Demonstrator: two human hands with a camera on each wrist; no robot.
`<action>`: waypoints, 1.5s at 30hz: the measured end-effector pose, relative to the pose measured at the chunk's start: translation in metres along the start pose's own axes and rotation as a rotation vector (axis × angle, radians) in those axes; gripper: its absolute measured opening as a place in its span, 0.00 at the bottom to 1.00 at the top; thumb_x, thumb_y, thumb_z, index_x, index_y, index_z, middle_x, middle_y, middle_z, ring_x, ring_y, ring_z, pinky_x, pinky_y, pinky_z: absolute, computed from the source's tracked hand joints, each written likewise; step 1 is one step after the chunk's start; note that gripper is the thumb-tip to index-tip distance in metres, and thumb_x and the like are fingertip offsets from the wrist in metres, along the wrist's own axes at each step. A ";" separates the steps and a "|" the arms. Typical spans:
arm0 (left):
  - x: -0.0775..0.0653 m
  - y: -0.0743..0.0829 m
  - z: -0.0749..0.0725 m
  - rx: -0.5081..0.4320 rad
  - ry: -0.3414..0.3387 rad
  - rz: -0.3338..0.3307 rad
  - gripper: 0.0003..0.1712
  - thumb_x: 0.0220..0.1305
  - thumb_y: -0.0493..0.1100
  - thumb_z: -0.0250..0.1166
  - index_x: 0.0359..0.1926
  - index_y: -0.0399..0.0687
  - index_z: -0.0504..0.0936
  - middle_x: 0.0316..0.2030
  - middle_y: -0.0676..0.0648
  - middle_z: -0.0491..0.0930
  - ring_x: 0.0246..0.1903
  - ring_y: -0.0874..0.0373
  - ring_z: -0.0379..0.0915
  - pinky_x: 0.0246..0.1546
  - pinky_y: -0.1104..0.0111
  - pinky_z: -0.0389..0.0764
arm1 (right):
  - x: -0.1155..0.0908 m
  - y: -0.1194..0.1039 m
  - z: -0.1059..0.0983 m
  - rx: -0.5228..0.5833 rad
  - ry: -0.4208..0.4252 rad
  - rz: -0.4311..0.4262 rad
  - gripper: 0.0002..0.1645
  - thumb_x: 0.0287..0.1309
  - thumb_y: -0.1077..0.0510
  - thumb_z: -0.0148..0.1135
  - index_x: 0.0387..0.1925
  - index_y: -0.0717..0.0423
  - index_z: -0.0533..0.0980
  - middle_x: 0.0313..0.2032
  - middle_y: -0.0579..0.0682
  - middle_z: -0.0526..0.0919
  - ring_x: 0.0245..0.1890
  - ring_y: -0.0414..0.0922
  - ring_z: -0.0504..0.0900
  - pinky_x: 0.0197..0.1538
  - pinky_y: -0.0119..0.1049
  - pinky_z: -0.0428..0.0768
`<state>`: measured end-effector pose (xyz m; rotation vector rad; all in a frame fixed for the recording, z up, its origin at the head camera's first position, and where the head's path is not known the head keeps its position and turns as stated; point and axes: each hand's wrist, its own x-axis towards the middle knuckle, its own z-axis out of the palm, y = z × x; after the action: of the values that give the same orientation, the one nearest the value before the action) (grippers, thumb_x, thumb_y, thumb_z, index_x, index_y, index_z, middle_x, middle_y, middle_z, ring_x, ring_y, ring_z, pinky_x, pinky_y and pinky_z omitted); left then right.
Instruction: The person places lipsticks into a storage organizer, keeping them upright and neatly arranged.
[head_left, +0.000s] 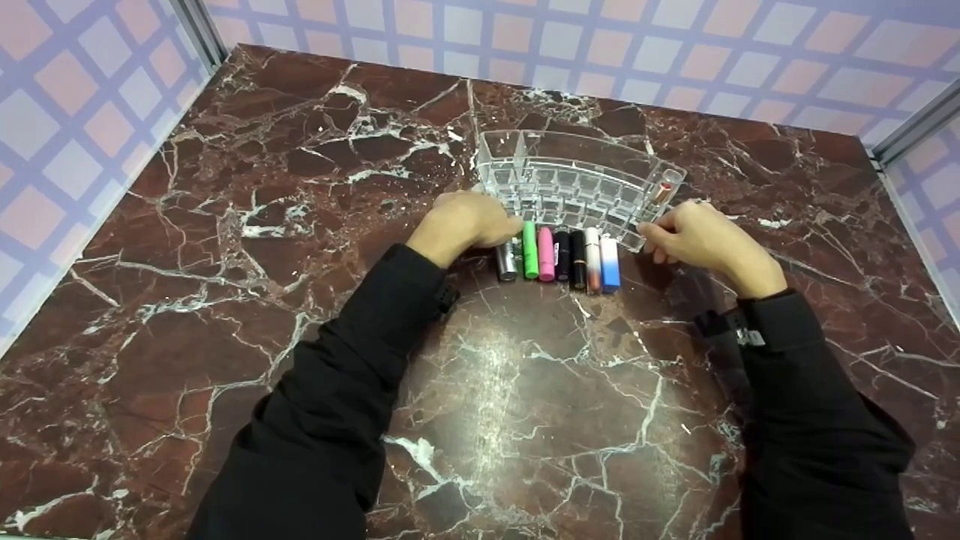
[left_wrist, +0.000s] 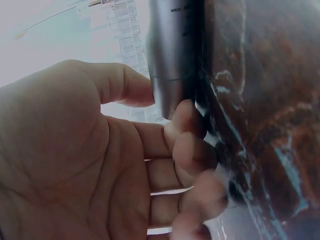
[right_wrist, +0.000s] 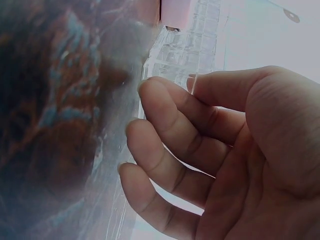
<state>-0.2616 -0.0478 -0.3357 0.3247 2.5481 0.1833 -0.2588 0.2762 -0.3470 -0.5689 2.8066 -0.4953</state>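
Observation:
My left hand [head_left: 469,217] is at the near left corner of a clear plastic lipstick organizer [head_left: 577,150]. Its thumb and forefinger pinch the end of a silver lipstick tube [left_wrist: 172,55], the leftmost of a row lying before the organizer. My right hand [head_left: 701,234] grips the organizer's near right corner between thumb and forefinger, its other fingers loosely bent in the right wrist view. Along the row lie a green tube [head_left: 530,251], a pink tube [head_left: 546,255], two black tubes, a white-and-orange tube [head_left: 592,259] and a white-and-blue tube [head_left: 610,264].
One clear-capped lipstick [head_left: 664,189] stands in the organizer's right end slot. The dark red marbled tabletop [head_left: 225,330] spreads around everything. Checked panels [head_left: 562,45] wall in the back and both sides.

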 end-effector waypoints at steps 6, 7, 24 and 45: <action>0.003 0.001 0.003 0.034 0.032 -0.031 0.37 0.75 0.69 0.41 0.54 0.45 0.81 0.66 0.40 0.74 0.52 0.48 0.75 0.57 0.56 0.74 | 0.000 0.000 0.000 -0.004 0.003 0.005 0.27 0.78 0.44 0.54 0.29 0.56 0.87 0.23 0.47 0.86 0.20 0.45 0.80 0.27 0.36 0.75; 0.003 0.001 0.004 0.041 0.033 -0.035 0.36 0.76 0.69 0.42 0.53 0.45 0.81 0.66 0.40 0.75 0.52 0.48 0.75 0.57 0.55 0.74 | 0.000 -0.001 -0.001 -0.002 0.002 0.005 0.27 0.78 0.44 0.54 0.29 0.56 0.87 0.23 0.47 0.86 0.21 0.46 0.80 0.27 0.36 0.75; 0.000 -0.003 -0.003 -0.013 -0.046 0.105 0.27 0.79 0.62 0.41 0.35 0.48 0.74 0.47 0.42 0.78 0.41 0.51 0.72 0.55 0.55 0.75 | 0.001 -0.001 0.000 -0.024 0.004 -0.004 0.27 0.79 0.46 0.53 0.30 0.56 0.87 0.21 0.47 0.85 0.20 0.45 0.81 0.29 0.39 0.76; -0.002 0.004 -0.008 -0.331 0.343 0.291 0.23 0.85 0.53 0.33 0.31 0.56 0.67 0.26 0.54 0.63 0.22 0.62 0.54 0.25 0.71 0.61 | -0.011 -0.038 -0.009 0.064 0.193 -0.147 0.29 0.80 0.41 0.48 0.40 0.59 0.83 0.26 0.51 0.86 0.20 0.49 0.81 0.29 0.34 0.75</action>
<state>-0.2632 -0.0452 -0.3269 0.5725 2.7264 0.8242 -0.2388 0.2501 -0.3227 -0.7555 2.9298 -0.7014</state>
